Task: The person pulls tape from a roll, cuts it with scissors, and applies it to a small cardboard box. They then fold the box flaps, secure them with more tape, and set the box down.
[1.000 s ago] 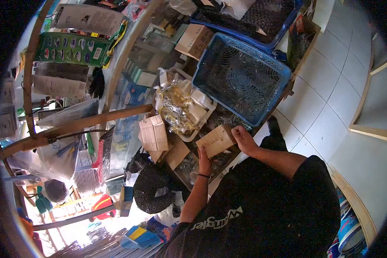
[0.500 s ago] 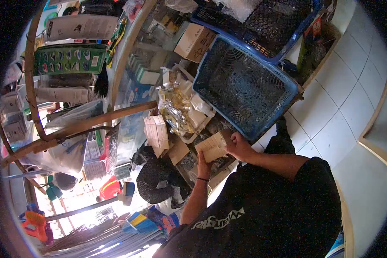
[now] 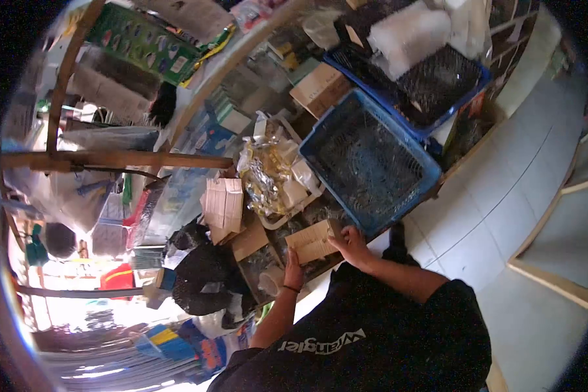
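Note:
A small brown cardboard box is held between my two hands above the cluttered counter. My left hand grips its left end, with a dark band around the wrist. My right hand is at its right end, fingers bent against the edge. Just beyond the box stands a pale tray filled with gold and clear plastic packets. To the left is a stack of flat cardboard boxes, with a brown cardboard piece beside it.
A blue plastic basket lies right of the tray, with another dark blue basket behind it. A closed carton stands nearby. Black plastic bags sit at left. A wooden bar crosses the left side; floor tiles lie right.
The camera view has turned and shifted, so the counter and baskets sit differently in frame. Both hands remain on the cardboard box, which appears slightly lower.

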`<state>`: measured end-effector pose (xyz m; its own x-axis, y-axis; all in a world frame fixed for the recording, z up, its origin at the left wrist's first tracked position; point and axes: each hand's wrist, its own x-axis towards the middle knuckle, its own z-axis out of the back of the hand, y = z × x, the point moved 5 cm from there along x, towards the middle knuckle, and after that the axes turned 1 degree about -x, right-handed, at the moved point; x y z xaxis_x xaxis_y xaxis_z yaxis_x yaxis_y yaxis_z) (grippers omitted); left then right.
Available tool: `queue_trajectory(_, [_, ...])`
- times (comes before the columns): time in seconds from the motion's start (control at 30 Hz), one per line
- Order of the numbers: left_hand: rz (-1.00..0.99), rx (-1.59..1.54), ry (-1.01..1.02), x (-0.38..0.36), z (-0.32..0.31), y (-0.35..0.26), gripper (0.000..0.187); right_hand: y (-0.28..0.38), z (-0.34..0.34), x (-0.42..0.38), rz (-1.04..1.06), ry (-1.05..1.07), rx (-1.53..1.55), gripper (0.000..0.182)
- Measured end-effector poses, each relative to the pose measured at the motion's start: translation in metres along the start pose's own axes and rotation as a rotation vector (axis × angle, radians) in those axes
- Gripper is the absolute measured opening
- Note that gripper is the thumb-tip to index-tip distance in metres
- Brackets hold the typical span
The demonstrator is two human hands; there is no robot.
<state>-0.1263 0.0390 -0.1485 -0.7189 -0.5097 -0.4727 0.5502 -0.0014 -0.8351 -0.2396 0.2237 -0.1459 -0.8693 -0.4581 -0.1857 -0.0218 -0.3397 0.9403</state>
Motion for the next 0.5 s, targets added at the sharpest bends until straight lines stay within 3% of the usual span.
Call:
queue_trajectory(0.07, [0.14, -0.244, -0.013, -0.004, -0.007, -0.003, 0.068, -0.027, -0.013, 0.009, -0.215, 0.079, 0.184, 0.053])
queue_trajectory(0.1, [0.12, -0.333, 0.084, 0.002, -0.007, 0.005, 0.069, -0.017, -0.007, 0.006, -0.158, 0.006, 0.16, 0.052])
queue_trajectory(0.2, [0.106, -0.293, 0.132, 0.017, -0.005, 0.021, 0.067, -0.028, -0.008, 0.012, -0.273, 0.05, 0.211, 0.048])
queue_trajectory(0.23, [0.095, -0.273, 0.133, 0.019, -0.004, 0.023, 0.068, -0.009, 0.0, 0.002, -0.562, 0.17, 0.347, 0.044])
queue_trajectory(0.4, [0.152, -0.292, 0.107, -0.011, -0.003, -0.011, 0.08, -0.005, 0.004, -0.008, -0.588, 0.123, 0.413, 0.039])
queue_trajectory(0.43, [0.174, -0.308, 0.186, -0.002, -0.005, 0.0, 0.088, -0.001, 0.003, -0.009, -0.601, 0.107, 0.402, 0.039])
queue_trajectory(0.5, [0.125, -0.306, 0.153, 0.013, -0.01, 0.022, 0.09, 0.008, 0.003, -0.013, -0.626, 0.063, 0.432, 0.037])
